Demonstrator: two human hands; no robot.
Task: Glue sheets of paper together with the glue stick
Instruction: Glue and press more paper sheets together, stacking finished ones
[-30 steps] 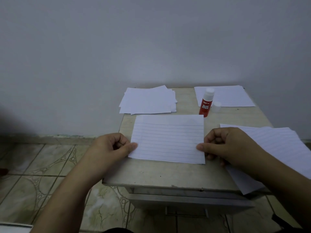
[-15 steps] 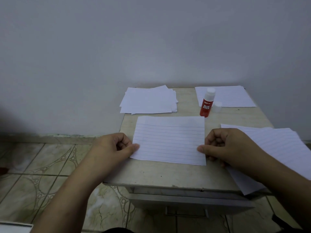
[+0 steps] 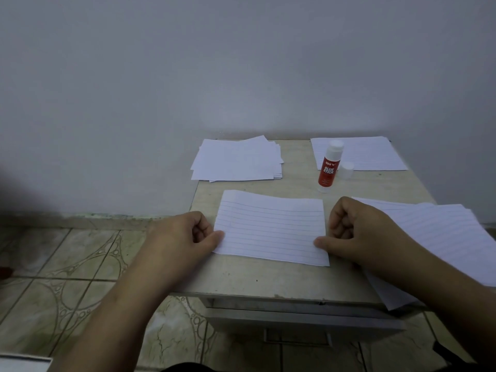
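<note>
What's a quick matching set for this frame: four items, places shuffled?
Items:
1. glue stick
2. clear cap
3. lined sheet
4. blank paper stack

Places:
A. far left corner of the table
B. upright, uncapped, at the back
C. pinched at both sides by left hand and right hand
D. just right of the glue stick

Pairs: 1-B, 2-D, 3-C, 4-A

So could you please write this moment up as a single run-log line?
left hand: pinches white lined paper sheet | right hand: pinches same sheet | red-labelled glue stick: upright, uncapped, untouched | sheet: flat on table
</note>
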